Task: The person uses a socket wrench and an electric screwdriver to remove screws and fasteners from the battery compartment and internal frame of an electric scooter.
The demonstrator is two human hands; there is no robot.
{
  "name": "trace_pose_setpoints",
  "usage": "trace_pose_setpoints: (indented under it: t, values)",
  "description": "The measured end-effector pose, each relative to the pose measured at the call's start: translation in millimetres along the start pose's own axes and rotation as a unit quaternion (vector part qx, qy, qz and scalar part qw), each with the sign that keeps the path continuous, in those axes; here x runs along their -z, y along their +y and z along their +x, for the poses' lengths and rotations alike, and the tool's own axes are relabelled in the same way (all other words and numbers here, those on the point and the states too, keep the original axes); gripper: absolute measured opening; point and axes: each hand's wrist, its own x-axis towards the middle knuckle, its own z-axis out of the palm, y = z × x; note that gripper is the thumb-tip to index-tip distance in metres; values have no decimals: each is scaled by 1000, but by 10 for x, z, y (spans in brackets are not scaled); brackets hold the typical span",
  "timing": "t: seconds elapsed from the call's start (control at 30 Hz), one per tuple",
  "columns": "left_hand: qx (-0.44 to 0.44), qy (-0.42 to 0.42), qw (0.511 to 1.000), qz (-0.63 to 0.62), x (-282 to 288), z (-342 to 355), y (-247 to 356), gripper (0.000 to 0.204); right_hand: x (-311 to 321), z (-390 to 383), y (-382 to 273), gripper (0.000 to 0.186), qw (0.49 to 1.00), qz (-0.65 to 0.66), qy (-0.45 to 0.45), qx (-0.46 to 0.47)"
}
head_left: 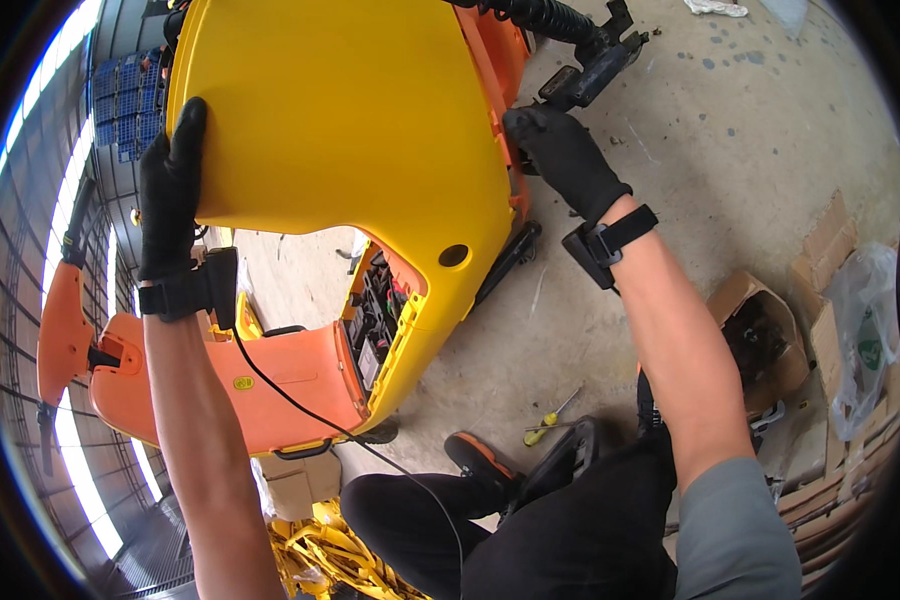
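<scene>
A large yellow body panel (340, 110) of a scooter-like vehicle fills the upper middle, with orange trim (500, 70) along its right edge. My left hand (173, 190), in a black glove, grips the panel's left edge, thumb lying against its face; the other fingers are partly hidden. At the right edge my right hand (562, 155), also gloved, is closed against the orange trim, and what its fingers hold is hidden. Below the panel an open compartment (375, 315) shows dark parts and wiring. An orange footboard section (280, 375) extends to the left.
A black shock absorber (535, 18) projects at the upper right. A yellow-handled screwdriver (545, 428) lies on the floor near my shoe (480, 455). Cardboard boxes (800, 365) and a plastic bag (865, 340) stand at right; yellow parts (335, 555) are piled at the lower left.
</scene>
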Motion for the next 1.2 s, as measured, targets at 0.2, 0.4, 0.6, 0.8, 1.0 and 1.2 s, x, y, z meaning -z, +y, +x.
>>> trace_pose_setpoints:
  t: [0.2, 0.4, 0.6, 0.8, 1.0, 1.2]
  values:
    - [4, 18, 1000, 10, -54, 0, 31, 56, -86, 14, 74, 30, 998, 26, 44, 34]
    - [34, 5, 999, 2, -33, 10, -29, 55, 37, 45, 260, 37, 951, 249, -109, -145]
    - [30, 23, 999, 15, -18, -19, 43, 52, -19, -86, 260, 46, 939, 235, -101, -228]
    - [34, 32, 998, 36, -21, 7, -7, 58, -159, -211, 534, 47, 905, 358, -159, -168]
    - [31, 27, 998, 56, 28, 39, -67, 59, -156, -189, 576, 55, 925, 254, -195, -207]
    - [15, 43, 999, 26, -32, -7, -5, 54, -223, -246, 524, 70, 928, 196, -197, -247]
